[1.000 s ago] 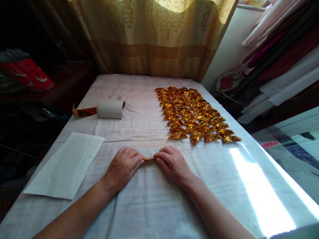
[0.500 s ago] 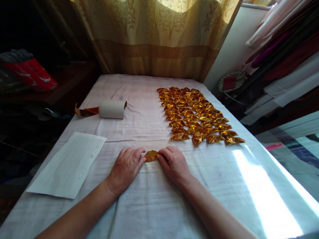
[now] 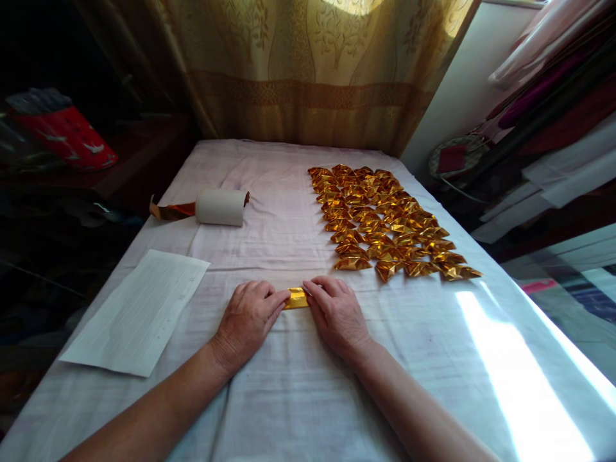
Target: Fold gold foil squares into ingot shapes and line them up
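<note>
A small folded piece of shiny gold foil paper lies at the front middle of the cloth-covered table, between my two hands. My left hand pinches its left end with thumb and fingers. At its right end, the thumb and fingers of my right hand are closed on it. My fingers cover both ends, so only the bright middle strip shows. Beyond my right hand, rows of folded gold foil ingots spread over the far right of the table.
A white roll with a gold strip trailing from it lies at the back left. Nearer is a printed white sheet. A red container stands on a dark side surface. Curtains hang behind the table; clothes hang at the right.
The foil between my hands has gone from a piece with slanted upper corners to a narrow, straight strip, brighter than before. My fingers have shifted slightly on it. The camera view has moved a little.
</note>
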The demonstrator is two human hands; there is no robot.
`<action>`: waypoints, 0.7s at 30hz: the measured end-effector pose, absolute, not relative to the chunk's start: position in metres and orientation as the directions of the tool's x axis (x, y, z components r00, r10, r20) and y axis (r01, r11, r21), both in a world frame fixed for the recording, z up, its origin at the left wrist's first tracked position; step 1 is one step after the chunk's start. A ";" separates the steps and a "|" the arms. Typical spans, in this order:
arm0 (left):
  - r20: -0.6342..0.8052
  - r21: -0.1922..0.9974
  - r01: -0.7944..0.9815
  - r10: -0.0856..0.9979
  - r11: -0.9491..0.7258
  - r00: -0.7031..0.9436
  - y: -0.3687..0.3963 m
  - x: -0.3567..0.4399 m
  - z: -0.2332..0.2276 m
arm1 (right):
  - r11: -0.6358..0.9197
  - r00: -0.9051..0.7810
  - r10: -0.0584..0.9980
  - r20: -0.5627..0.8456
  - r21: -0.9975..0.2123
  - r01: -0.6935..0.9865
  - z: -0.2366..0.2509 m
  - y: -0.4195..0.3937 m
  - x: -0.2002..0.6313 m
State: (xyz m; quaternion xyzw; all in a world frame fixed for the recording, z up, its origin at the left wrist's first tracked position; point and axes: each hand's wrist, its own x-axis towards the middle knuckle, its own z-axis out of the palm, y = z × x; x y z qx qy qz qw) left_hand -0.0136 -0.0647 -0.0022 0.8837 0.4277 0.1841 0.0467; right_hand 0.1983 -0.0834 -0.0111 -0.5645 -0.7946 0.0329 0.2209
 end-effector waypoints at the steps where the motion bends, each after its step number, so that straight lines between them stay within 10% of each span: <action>1: 0.280 0.238 0.741 0.775 -0.628 0.567 -0.065 -0.013 -0.002 | 0.389 -0.304 0.902 0.307 -0.267 0.882 -0.010 -0.085 0.198; 7: 0.250 0.244 0.738 0.776 -0.629 0.578 -0.066 -0.013 -0.002 | 0.513 -0.499 0.858 0.120 -0.207 0.833 -0.007 -0.089 0.192; 21: 0.297 0.216 0.736 0.761 -0.642 0.577 -0.065 -0.013 -0.001 | 0.384 -0.387 0.922 0.008 -0.150 0.911 -0.011 -0.103 0.214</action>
